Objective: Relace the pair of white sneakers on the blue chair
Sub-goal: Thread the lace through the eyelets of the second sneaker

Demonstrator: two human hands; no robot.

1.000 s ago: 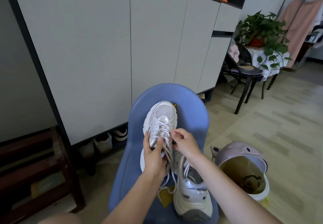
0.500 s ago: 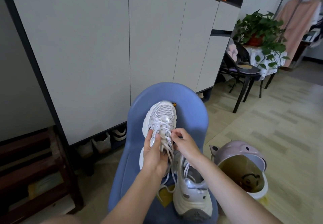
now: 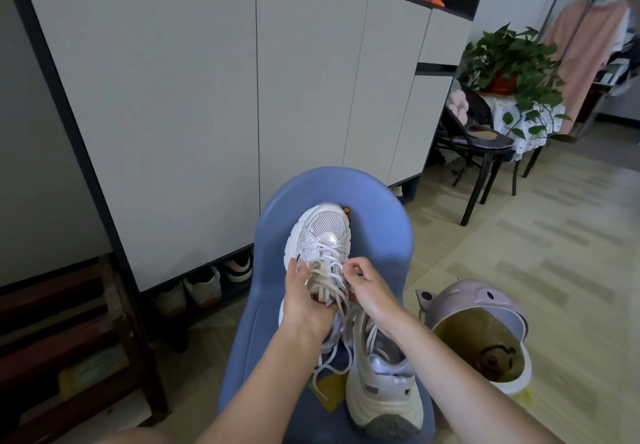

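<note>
Two white sneakers lie on the blue chair [image 3: 377, 222]. The far sneaker [image 3: 322, 232] points its toe at the chair back, laces crossed over its tongue. My left hand [image 3: 303, 300] grips its left side at the tongue. My right hand [image 3: 367, 286] pinches a white lace [image 3: 337, 270] at the sneaker's right eyelets. Loose lace ends trail down over the seat. The near sneaker [image 3: 381, 384] lies beside my right forearm, heel towards me, its laces slack.
A pink lidded bin [image 3: 485, 332] stands open on the floor right of the chair. Behind the chair is a tall white cabinet [image 3: 194, 97] with shoes under it. A dark wooden shelf [image 3: 52, 339] is at left. A black chair [image 3: 474, 145] and a plant table stand far right.
My left hand slid slightly down the sneaker's side and my right hand shifted along the lace at the eyelets. The sneakers have stayed in place.
</note>
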